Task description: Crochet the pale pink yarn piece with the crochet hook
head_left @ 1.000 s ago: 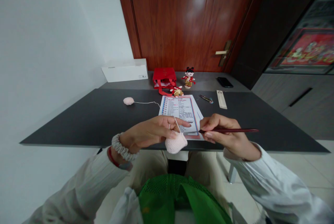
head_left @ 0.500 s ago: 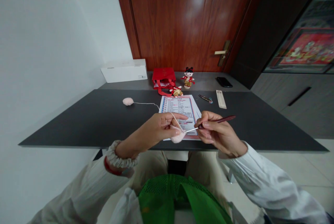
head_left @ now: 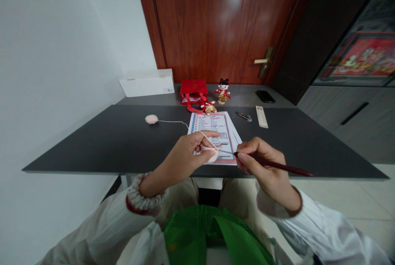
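My left hand [head_left: 188,152] pinches a small pale pink crochet piece [head_left: 213,157] between thumb and fingers, partly hidden behind the thumb. A strand of yarn [head_left: 207,138] runs over its outstretched index finger down to the piece. My right hand [head_left: 262,159] grips a crochet hook [head_left: 277,164] with a dark reddish handle. The hook's thin metal shaft points left, and its tip meets the top of the piece; whether a loop sits on it is too small to tell. Under both hands lie printed sheets [head_left: 212,127]. A pale pink yarn ball [head_left: 151,119] rests to the left, its strand trailing toward the sheets.
Behind the sheets are a red gift bag [head_left: 194,88], a crocheted doll lying down [head_left: 209,107] and one standing [head_left: 222,92]. Small scissors [head_left: 243,116], a pale flat packet [head_left: 261,117] and a black phone [head_left: 265,96] lie to the right. A white box [head_left: 147,84] stands at back left.
My right hand has turned, so the hook's handle has swung from pointing up-right to down-right. The crochet piece has moved slightly upward and tilted in my left hand.
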`<state>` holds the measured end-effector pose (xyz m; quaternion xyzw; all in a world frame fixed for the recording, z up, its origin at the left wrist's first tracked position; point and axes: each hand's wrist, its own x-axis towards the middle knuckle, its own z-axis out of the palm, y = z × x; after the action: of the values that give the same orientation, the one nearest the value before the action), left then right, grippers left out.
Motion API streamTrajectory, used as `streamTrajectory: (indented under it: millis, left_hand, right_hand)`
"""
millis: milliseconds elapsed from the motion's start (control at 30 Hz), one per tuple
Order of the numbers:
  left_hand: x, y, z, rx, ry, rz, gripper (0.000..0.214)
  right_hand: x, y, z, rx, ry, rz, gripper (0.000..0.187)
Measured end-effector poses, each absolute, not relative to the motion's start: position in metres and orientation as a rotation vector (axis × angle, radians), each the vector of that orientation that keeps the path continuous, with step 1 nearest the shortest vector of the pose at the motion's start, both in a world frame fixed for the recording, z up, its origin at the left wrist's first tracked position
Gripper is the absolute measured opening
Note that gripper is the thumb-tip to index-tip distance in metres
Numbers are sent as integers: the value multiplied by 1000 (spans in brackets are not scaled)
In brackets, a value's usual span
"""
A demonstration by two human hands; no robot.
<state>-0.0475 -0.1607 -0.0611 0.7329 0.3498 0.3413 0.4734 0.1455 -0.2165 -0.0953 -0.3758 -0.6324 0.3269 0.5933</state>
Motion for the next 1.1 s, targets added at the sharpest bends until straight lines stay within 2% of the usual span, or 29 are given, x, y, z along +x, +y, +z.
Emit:
streamTrajectory:
  millis: [167,400,600,700,733,800,900,1000,1100]
  left_hand:
    - [-45,-164,-61,1801,879,910,6]
    - [-37,-171,-56,1733,867,938,5]
    - [-41,-162,-70,1391,732,771,8]
    - [-41,-161,-73,1151,676,683,44]
    - [-40,-162,-73,1112,668,674,50]
    - [-39,-163,-71,1135,675,705,41]
    - [-37,-163,-66,1345,716,830,5]
    - [-39,-162,-64,1496,788,915,12]
    - [-43,-162,-64,1529,845,919,9]
  right_hand:
    - [134,-226,-92,-969,-1601,462,10]
    - [124,-212,-99,-761,-1907,-58,18]
    - [142,-197,-99,-624,-2221,-267,16]
    - [147,-196,-95,-574,-2266,-382,15]
    - [147,-196,-94,-556,-2263,-423,15]
    - [145,-197,-94,-542,-2238,-510,16]
    - [140,-200,-97,-613,-2169,-574,17]
    - [138,-206,-100,-678,-2133,-467,17]
    - [140,-213,-98,-653,-2135,-228,19]
